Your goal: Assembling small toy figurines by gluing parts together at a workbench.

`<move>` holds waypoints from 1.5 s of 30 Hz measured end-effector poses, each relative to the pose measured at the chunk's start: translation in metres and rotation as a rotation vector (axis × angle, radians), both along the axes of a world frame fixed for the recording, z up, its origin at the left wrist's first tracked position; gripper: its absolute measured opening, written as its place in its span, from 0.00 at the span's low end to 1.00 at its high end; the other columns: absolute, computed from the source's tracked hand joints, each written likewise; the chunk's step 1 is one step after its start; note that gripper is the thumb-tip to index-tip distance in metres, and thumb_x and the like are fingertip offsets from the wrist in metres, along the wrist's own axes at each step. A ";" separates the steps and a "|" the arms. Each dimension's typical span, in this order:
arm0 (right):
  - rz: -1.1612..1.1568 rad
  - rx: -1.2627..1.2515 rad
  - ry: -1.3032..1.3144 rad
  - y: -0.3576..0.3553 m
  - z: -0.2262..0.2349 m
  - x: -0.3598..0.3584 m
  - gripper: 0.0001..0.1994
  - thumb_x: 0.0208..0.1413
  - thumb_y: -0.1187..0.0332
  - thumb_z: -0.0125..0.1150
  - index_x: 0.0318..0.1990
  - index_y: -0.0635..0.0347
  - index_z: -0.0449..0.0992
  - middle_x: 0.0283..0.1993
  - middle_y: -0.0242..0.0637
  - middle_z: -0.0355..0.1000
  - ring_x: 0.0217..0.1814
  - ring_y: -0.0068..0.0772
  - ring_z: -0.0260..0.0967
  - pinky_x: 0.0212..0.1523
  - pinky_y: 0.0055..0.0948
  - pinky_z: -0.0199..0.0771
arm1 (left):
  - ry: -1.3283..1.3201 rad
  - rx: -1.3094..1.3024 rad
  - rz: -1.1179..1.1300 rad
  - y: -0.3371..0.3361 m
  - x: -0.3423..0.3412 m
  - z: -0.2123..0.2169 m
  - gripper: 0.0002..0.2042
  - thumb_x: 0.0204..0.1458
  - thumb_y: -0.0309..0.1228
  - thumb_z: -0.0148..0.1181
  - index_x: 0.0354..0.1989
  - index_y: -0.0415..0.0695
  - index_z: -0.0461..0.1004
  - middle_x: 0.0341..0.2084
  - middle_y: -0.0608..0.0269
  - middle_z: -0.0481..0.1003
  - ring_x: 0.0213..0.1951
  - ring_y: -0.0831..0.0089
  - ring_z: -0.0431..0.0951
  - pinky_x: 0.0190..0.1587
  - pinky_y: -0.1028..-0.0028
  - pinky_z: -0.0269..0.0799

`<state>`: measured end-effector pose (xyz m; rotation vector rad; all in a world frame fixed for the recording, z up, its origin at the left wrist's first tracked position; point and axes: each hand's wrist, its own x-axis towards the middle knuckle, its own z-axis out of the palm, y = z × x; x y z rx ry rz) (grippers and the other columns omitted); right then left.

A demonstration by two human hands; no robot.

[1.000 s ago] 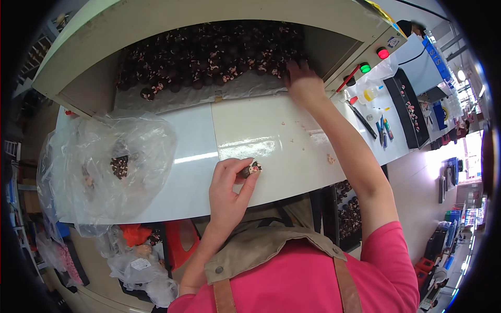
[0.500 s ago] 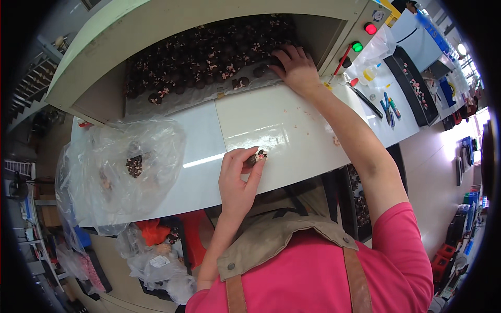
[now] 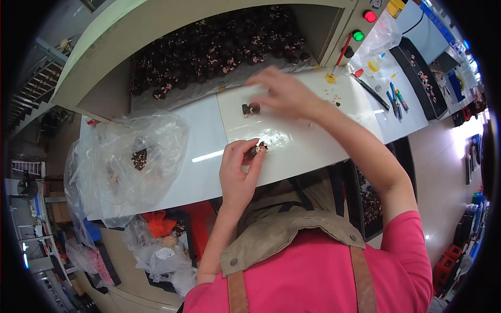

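My left hand (image 3: 237, 172) pinches a small dark figurine (image 3: 261, 148) with pink and white bits on it, above the front of the white tabletop (image 3: 323, 141). My right hand (image 3: 289, 96) is blurred by motion; its fingers look stretched, thumb apart, and I see nothing between them. Just beyond its fingertips, small dark brown pieces (image 3: 250, 109) lie together on the tabletop. Behind them, a large heap of dark round pieces (image 3: 209, 52) with pink and white bits fills the opening of a cream-coloured machine housing (image 3: 94, 68).
A clear plastic bag (image 3: 130, 182) with dark pieces covers the table's left side. Pens and tools (image 3: 394, 99), a small bottle (image 3: 374, 63) and a black tray (image 3: 417, 78) are at the right. Red and green buttons (image 3: 357, 35) sit on the housing. A dark tray (image 3: 370, 206) stands below the table.
My right hand has moved from the heap's right edge back towards me over the tabletop. Small dark pieces now lie on the tabletop there. My left hand still holds the figurine.
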<state>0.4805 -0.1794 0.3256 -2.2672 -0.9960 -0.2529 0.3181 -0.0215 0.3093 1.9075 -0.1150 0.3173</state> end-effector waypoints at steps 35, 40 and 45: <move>-0.035 0.920 0.962 -0.081 -0.032 -0.198 0.14 0.48 0.81 0.62 0.41 0.63 0.65 0.42 0.33 0.63 0.43 0.21 0.63 0.46 0.22 0.66 | 0.629 -0.620 -0.253 -0.067 -0.042 0.009 0.16 0.61 0.32 0.44 0.55 0.41 0.66 0.40 0.65 0.72 0.42 0.81 0.70 0.48 0.79 0.66; -0.039 0.950 0.937 -0.080 -0.036 -0.200 0.15 0.48 0.81 0.61 0.41 0.62 0.65 0.42 0.33 0.63 0.44 0.21 0.63 0.46 0.22 0.65 | 0.645 -0.588 -0.253 -0.070 -0.039 0.010 0.16 0.62 0.33 0.43 0.55 0.42 0.66 0.40 0.66 0.72 0.41 0.81 0.70 0.48 0.80 0.66; -0.053 0.938 0.986 -0.079 -0.037 -0.202 0.15 0.48 0.82 0.61 0.41 0.62 0.65 0.42 0.33 0.63 0.43 0.21 0.63 0.45 0.22 0.65 | 0.633 -0.563 -0.271 -0.069 -0.039 0.009 0.17 0.62 0.34 0.41 0.56 0.39 0.64 0.46 0.59 0.70 0.48 0.74 0.69 0.52 0.74 0.64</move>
